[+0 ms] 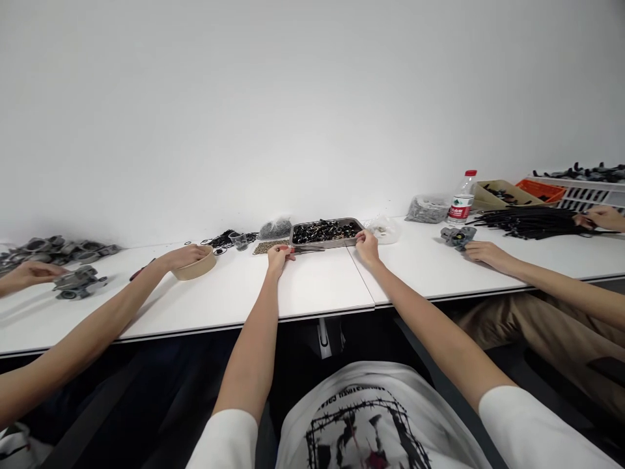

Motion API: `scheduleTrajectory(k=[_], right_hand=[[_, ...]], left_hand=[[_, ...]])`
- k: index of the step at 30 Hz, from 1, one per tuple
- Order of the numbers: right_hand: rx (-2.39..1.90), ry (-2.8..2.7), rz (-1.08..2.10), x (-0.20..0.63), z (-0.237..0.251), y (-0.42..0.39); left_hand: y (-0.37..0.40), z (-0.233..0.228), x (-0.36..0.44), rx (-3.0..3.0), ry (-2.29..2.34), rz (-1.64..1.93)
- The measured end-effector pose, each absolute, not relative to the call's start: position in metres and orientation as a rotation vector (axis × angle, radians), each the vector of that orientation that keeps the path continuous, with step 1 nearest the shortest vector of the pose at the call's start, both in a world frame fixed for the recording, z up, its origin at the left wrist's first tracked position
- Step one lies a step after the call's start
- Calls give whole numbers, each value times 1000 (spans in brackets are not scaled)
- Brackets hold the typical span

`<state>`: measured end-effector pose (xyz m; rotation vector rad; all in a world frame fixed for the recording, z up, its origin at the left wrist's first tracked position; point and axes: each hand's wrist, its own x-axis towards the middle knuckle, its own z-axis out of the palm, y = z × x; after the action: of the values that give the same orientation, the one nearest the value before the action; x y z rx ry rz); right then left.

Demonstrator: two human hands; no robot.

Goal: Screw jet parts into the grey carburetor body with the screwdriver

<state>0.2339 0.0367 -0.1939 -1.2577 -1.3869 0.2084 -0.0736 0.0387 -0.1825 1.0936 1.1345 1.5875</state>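
Observation:
My left hand (pixel 277 259) is closed around a slim tool with red handles (pixel 289 249). Its thin dark end (pixel 312 249) points right, along the front of a metal tray (pixel 291 238). Small glossy black parts (pixel 327 230) fill the tray, with some coppery bits among them. At the tray's right front corner is my right hand (pixel 368 247), fingertips pinched together by the rim. Whether they grip the rim or a small part is too small to tell. Beside my left hand lies a heap of small brass-coloured pieces (pixel 270 247).
Clear bags (pixel 275 228) (pixel 383 230) flank the tray; black rings (pixel 225 241) lie left. A co-worker's hand reaches into a tan round container (pixel 200 268), another holds a grey fitting (pixel 78 283). Rightward are another person's hand (pixel 493 255), a grey part (pixel 458 237), a bottle (pixel 461 202) and black strips (pixel 532 222).

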Motion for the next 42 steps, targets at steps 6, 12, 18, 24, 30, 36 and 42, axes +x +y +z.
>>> scheduleTrajectory(k=[6,12,18,24,30,36,42], right_hand=[[-1256,-1245,301,239,-195,42],[-1231,-1232,371,239,-197,44],[-1241,-1207,422,240,-197,46],[-1230,-1229,436,239,-194,42],[-1219,-1241,430,240,-194,41],[-1199,-1249,459,239,-193,40],[-1149,-1239,485,236,-190,37]], left_hand=[[40,-183,-74,1136,1166,1567],[39,-181,-72,1239,1233,1540],[34,-176,-64,1543,1329,1435],[24,-175,-47,2012,1497,1137],[19,-175,-31,2255,1760,858],[17,-174,-28,2376,1913,676],[17,-172,-23,2437,2023,563]])
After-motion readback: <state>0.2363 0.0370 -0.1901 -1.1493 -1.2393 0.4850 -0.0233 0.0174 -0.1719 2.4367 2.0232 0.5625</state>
